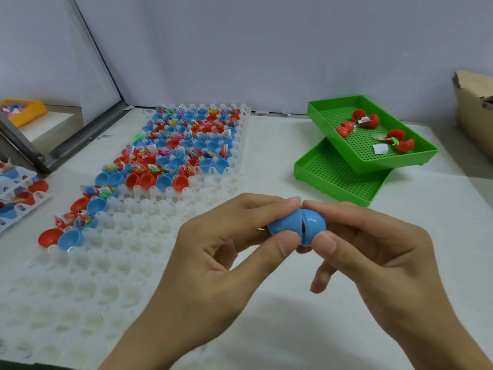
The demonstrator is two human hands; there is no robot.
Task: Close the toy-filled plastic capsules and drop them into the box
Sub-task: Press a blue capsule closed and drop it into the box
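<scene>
A blue plastic capsule [297,226] hangs above the table in both hands. Its two halves meet with a thin gap, and something red shows in the slit. My left hand [221,252] pinches the left half between thumb and forefinger. My right hand [373,247] pinches the right half the same way. A white holder tray [112,265] on the left carries several open red and blue capsules [184,145] with small toys in its far rows; the near cups hold nothing. A cardboard box [474,102] stands at the right edge, only partly in view.
Two green perforated trays [344,180] lie stacked askew at the back right; the upper one holds a few open red capsules [373,129]. At the left edge sits another holder with capsules [18,193]. A yellow tray [26,110] lies behind a metal frame [80,140].
</scene>
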